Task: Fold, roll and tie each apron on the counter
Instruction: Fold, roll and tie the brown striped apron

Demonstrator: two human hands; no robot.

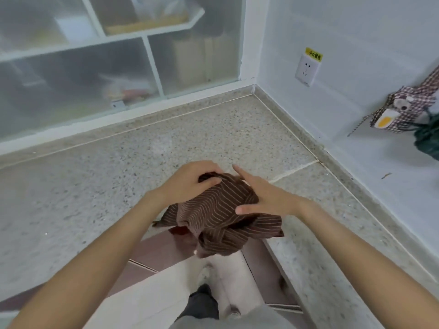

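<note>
A brown apron [219, 214] with thin pale stripes is bunched into a loose bundle at the inner corner of the speckled counter [166, 148], partly hanging over the edge. My left hand [190, 181] grips the far top of the bundle with curled fingers. On the bundle's right side rests my right hand [263, 195], fingers straight and thumb pressed against the cloth. A checked apron [408, 108] with a yellow patch hangs on the right wall, next to a dark green cloth [427, 141].
The counter runs in an L along a frosted glass cabinet [95, 67] at the back and a white tiled wall on the right. A wall socket [306, 70] with a yellow label sits above the corner. My legs and the reddish floor show below.
</note>
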